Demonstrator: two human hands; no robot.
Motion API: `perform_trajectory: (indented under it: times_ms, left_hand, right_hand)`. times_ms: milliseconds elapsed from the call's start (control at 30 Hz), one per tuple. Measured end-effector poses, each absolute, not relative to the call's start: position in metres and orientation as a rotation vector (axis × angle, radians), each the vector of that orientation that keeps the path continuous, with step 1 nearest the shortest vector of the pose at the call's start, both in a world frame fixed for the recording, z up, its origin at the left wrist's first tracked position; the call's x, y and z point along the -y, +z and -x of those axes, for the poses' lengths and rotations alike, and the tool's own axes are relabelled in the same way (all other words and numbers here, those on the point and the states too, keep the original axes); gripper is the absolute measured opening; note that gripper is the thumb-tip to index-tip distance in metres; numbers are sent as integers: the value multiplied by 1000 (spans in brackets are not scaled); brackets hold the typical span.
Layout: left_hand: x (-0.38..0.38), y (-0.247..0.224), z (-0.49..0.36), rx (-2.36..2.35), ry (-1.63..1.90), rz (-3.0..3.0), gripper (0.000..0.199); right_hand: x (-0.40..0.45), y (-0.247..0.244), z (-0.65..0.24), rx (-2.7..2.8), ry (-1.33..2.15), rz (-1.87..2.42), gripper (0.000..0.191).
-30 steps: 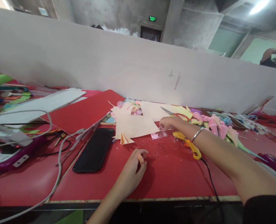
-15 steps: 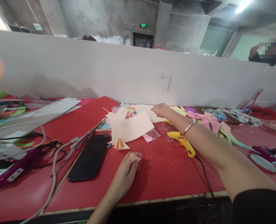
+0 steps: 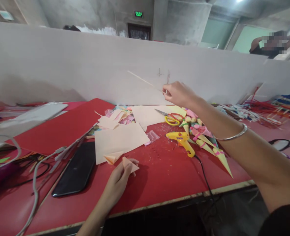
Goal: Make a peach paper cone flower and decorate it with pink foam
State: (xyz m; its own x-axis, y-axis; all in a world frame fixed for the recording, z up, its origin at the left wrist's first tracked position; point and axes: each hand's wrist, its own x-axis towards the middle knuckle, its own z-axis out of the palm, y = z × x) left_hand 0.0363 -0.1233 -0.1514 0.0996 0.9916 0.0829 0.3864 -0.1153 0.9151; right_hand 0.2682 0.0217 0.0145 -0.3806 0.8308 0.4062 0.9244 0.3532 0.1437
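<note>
Near the table's front, my left hand [image 3: 121, 172] pinches a small folded peach paper piece [image 3: 129, 164]. My right hand [image 3: 175, 92] is raised in front of the white partition, its fingers closed on a thin pale stick [image 3: 141, 78] that points up and left. Another folded peach piece [image 3: 113, 158] rests on a cream paper sheet [image 3: 120, 139] just beyond my left hand. Below my right hand lie scissors [image 3: 172, 120] with red and yellow handles and a yellow glue gun [image 3: 181, 141].
A black phone [image 3: 75, 170] lies left of my left hand beside a white cable [image 3: 35, 183]. Folded pink and yellow paper cones [image 3: 204, 137] lie right of the glue gun. A red sheet [image 3: 61, 127] is at back left. A person [image 3: 270, 44] is beyond the partition [image 3: 98, 65].
My right hand has risen from the papers at the back, with the stick now showing clearly. The scissors have come into full view. The view has shifted, and the other person's hand at left is gone.
</note>
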Motion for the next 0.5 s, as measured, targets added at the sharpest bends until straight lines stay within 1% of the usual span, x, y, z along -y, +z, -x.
perform_trajectory:
  times_ms: [133,233,300,433,500]
  left_hand:
    - [124,-149,-33,-1329,965,-1488,39]
    - [121,-147,-31,-1288,940,-1330,42]
    - [118,-146,-30,-1250,946,-1226,40]
    - [115,-136,-32,-1195,1003,-1172,31]
    - [118,-129,-36,-1253,989,-1232,26]
  right_hand:
    - [0,1,-268,2369,-137,1335,19]
    - [22,-14,-266,2334,116,1197,18]
    - [37,-25,-265,2354,276,1128,18]
    - [62,-50,-264,2374,393,1051,7]
    - [71,-61,-265,2401,450,1051,8]
